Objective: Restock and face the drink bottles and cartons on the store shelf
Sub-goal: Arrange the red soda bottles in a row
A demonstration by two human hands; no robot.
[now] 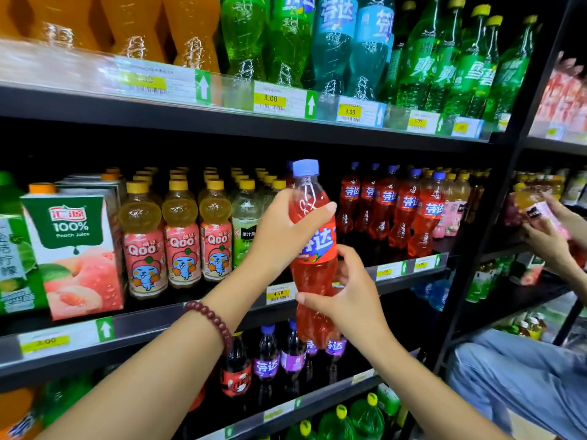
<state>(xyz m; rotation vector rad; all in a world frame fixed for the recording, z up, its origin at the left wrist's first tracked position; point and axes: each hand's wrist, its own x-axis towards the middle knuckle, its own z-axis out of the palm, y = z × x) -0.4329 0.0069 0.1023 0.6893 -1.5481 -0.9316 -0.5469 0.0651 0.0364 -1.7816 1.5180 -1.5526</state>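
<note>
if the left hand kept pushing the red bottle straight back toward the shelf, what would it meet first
Probably the pale green-label bottle, right behind the left hand gripping the red bottle. Depth is unclear; the gap before the red bottle row may lie in line instead.

Single head cam, wide-angle, close in, facing forward and slightly down at the drink shelf point(317, 128), no second view.

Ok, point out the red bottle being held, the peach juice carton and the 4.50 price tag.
red bottle point(313, 214), head view, on its upper body above the label.
peach juice carton point(74, 249), head view, on its front face.
4.50 price tag point(278, 294), head view, on its yellow patch.
</note>
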